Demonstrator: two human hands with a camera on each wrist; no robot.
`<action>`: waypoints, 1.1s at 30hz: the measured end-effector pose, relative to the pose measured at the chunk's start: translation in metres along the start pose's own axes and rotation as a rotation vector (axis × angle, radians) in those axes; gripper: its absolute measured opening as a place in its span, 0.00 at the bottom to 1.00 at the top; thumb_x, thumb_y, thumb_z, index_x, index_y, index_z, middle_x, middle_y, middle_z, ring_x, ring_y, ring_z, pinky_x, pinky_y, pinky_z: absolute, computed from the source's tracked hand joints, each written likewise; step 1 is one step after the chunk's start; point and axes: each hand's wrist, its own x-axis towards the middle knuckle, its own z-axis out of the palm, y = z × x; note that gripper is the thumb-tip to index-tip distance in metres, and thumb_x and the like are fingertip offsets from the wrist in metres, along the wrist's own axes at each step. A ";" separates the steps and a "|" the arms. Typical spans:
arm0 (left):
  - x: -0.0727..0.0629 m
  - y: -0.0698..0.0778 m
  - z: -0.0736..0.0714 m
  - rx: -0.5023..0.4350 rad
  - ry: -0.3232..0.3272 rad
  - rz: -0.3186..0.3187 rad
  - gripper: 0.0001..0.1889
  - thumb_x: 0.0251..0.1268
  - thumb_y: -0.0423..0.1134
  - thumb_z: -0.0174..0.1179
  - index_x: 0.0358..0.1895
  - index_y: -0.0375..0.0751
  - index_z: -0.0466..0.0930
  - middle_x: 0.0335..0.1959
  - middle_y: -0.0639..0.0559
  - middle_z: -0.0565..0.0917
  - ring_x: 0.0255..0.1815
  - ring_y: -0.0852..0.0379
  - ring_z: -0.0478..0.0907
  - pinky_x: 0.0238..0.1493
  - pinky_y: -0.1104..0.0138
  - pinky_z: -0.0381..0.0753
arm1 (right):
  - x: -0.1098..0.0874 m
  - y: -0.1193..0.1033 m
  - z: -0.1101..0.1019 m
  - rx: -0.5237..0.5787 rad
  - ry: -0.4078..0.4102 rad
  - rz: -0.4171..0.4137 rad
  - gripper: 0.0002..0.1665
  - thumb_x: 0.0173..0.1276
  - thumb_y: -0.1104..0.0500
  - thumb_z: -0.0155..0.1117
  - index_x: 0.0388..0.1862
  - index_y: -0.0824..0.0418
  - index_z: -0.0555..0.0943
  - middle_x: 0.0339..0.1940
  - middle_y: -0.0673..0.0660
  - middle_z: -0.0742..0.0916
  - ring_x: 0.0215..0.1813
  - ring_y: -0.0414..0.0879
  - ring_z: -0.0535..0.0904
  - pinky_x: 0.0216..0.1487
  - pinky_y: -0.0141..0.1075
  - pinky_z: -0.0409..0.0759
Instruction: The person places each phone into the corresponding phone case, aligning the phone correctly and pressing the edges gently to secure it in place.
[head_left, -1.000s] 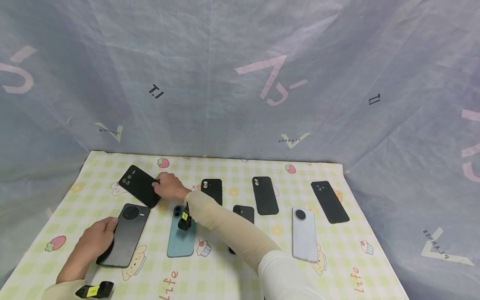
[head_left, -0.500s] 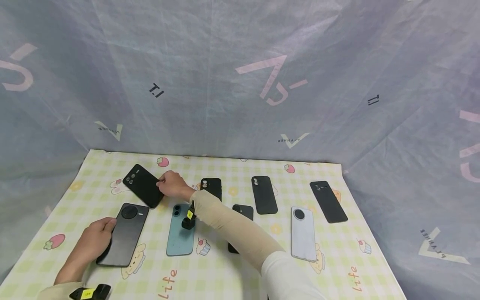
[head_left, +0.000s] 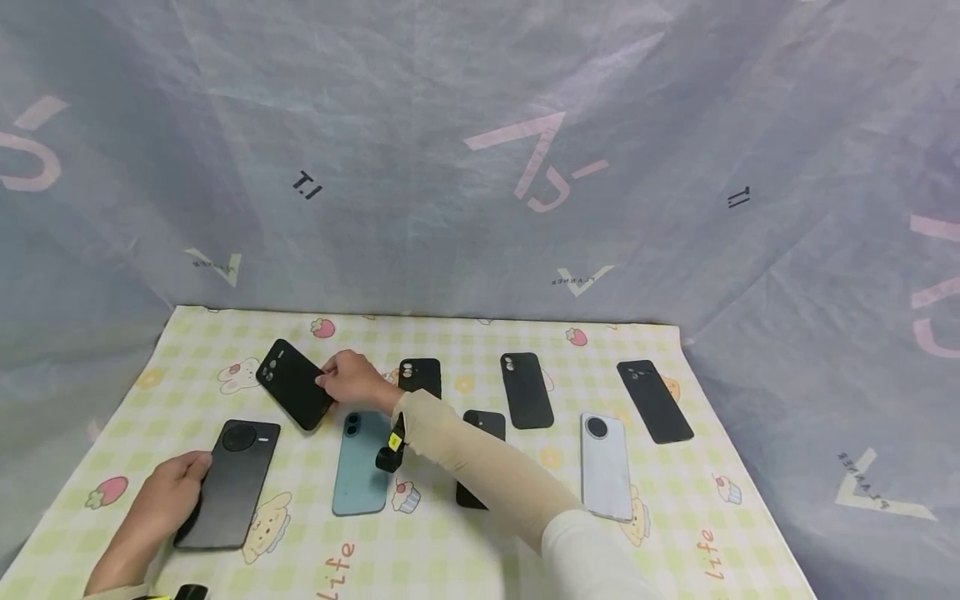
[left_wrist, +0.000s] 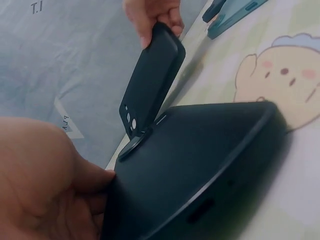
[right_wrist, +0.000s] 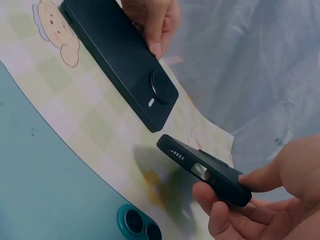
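Observation:
My left hand (head_left: 167, 493) grips the left long edge of a dark grey phone (head_left: 234, 483) with a round camera, at the left of the table. Behind that phone, my right hand (head_left: 356, 379) pinches one end of a black phone case (head_left: 294, 385) with several camera holes. The right wrist view shows the case (right_wrist: 205, 170) raised and tilted, its end cut-outs facing the camera, with thumb above and fingers below. In the left wrist view the case's holed end overlaps the camera end of the phone (left_wrist: 185, 155).
A teal phone (head_left: 360, 475) lies under my right wrist. Along the back are black cases (head_left: 422, 375), (head_left: 527, 392) and a further case (head_left: 656, 402) at the right. A black phone (head_left: 487, 423) is partly hidden by my right sleeve; a white phone (head_left: 606, 475) lies right of it.
The right hand has moved the black case slightly right and toward the front, tilting it. The left hand has shifted the dark grey phone a little left and toward the front.

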 end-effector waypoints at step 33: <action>0.008 -0.003 -0.008 -0.214 0.100 -0.142 0.34 0.92 0.47 0.26 0.80 0.16 0.51 0.80 0.16 0.52 0.82 0.19 0.48 0.79 0.34 0.53 | -0.067 0.003 0.003 0.396 -0.065 0.020 0.15 0.81 0.62 0.66 0.60 0.70 0.83 0.33 0.57 0.93 0.42 0.69 0.89 0.43 0.46 0.89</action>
